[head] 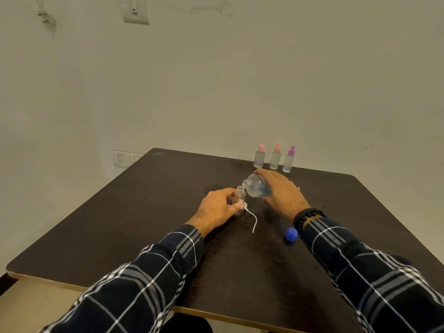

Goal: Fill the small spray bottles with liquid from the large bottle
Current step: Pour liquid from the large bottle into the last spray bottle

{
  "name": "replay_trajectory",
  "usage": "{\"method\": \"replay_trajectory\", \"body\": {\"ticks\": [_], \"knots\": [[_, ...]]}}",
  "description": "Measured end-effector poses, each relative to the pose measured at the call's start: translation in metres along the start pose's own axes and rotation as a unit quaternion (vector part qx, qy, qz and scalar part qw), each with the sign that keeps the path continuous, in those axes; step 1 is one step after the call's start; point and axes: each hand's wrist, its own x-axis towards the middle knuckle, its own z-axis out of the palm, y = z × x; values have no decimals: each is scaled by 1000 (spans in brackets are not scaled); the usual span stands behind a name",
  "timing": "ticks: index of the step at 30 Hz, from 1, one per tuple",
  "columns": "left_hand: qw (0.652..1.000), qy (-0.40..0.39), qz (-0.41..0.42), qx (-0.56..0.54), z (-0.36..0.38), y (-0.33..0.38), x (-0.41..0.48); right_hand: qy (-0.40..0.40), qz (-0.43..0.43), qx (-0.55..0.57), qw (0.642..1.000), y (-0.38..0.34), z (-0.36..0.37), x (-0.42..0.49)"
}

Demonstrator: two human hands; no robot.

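Large bottle (pixel 256 187), centre frame, tilts in my right hand (pixel 281 192), fingers wrapped around it; left hand (pixel 219 207) fingers pinch the open small bottle (pixel 239 197). I judge three capped bottles (pixel 274 157) at upper right filled, this one pending.

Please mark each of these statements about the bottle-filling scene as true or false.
1. The right hand tilts the large bottle toward the open small bottle. True.
2. Three capped spray bottles stand at the table's far edge. True.
3. The blue cap is screwed onto the large bottle. False: it lies on the table near the right wrist.
4. The left hand rests flat on the table. False: it grips the small bottle.
5. The spray pump lies beside the small bottle. True.
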Motion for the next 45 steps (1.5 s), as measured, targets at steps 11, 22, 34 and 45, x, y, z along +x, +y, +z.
{"method": "replay_trajectory", "body": {"ticks": [11, 22, 34, 45], "knots": [[1000, -1, -7, 0, 1, 0, 0, 6, -7, -56, 998, -1, -1, 4], [1000, 0, -9, -3, 2, -1, 1, 12, -13, -75, 997, 0, -2, 6], [1000, -3, -13, -9, 3, -2, 3, 40, -32, -97, 994, 1, -1, 5], [1000, -3, -11, -3, 3, -3, 3, 42, -43, -137, 989, 4, 0, 8]]}}
